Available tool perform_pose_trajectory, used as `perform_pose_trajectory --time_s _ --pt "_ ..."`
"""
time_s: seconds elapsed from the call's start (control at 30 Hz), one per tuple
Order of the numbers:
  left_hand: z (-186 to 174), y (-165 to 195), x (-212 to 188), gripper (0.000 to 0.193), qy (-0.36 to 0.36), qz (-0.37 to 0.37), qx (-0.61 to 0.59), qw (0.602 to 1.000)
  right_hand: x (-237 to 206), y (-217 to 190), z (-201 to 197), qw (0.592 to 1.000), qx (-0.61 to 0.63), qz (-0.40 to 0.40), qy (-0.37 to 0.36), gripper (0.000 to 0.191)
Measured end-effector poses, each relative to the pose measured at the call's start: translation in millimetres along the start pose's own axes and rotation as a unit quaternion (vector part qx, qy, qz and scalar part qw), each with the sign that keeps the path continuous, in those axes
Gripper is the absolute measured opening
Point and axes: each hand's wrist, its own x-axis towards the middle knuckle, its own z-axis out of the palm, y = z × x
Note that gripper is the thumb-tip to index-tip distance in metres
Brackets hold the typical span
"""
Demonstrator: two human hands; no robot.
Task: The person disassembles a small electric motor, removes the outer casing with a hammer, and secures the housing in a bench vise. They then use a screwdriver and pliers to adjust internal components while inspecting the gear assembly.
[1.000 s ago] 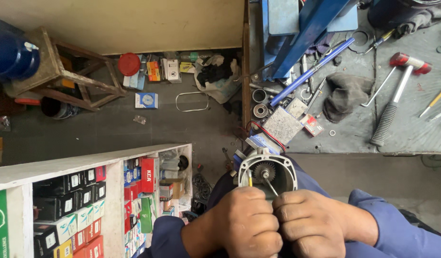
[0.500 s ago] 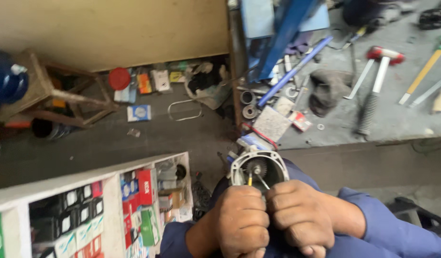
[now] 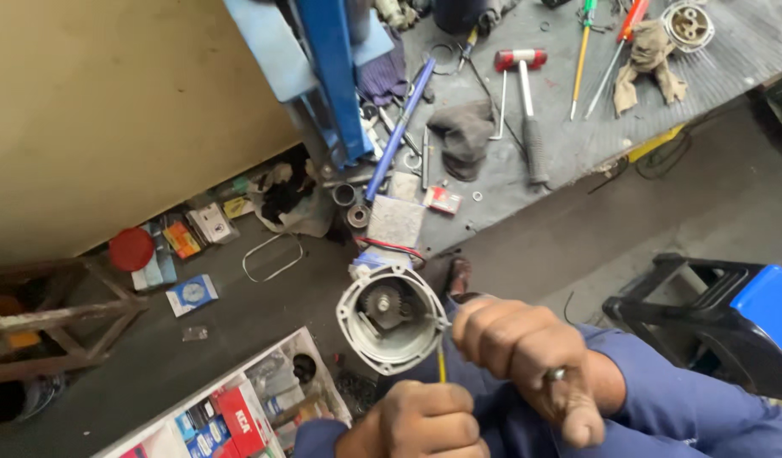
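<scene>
Gripping a yellow-handled tool [image 3: 441,366] in our fisted left hand [image 3: 418,421], we keep its tip at the rim of the round grey gear housing [image 3: 391,317] above our lap. Our right hand [image 3: 527,352] is curled shut just beside the housing's right edge; whether it holds anything, we cannot tell.

Blue long sleeves on both arms; ring on right hand [image 3: 527,356]; left hand [image 3: 421,421] bare.

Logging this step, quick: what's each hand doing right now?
Left hand: closed around a yellow-handled tool.
Right hand: closed, fingers at the round metal gear housing; grip unclear.
</scene>
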Motion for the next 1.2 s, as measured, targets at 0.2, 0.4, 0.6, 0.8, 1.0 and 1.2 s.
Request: perform_pose_trajectory --time_s 0.2,0.4,0.6,0.8,1.0,1.2 --pt "39 -25 70 0.02 0.032 0.097 0.043 0.994 -37 -56 -38 0.982 0.039 0.109 0.152 0.027" --pt "122 -53 189 0.035 0.114 -0.125 0.097 0.981 -68 -105 -126 0.943 -0.05 0.123 0.306 0.037" --pt "227 -117 282 0.046 0.041 -0.266 0.065 0.961 -94 -167 -242 0.923 -0.056 0.106 0.366 0.053" --pt "312 -176 338 0.037 -0.041 -0.323 0.034 0.945 -111 -222 -348 0.871 -0.352 0.269 0.213 0.064" --pt "335 -263 365 0.026 -0.052 -0.45 0.11 0.885 -103 -246 -450 0.817 -0.385 0.405 0.141 0.077" --pt "343 -390 356 0.057 0.024 -0.386 0.257 0.885 -104 -247 -549 0.789 -0.406 0.437 0.151 0.06"
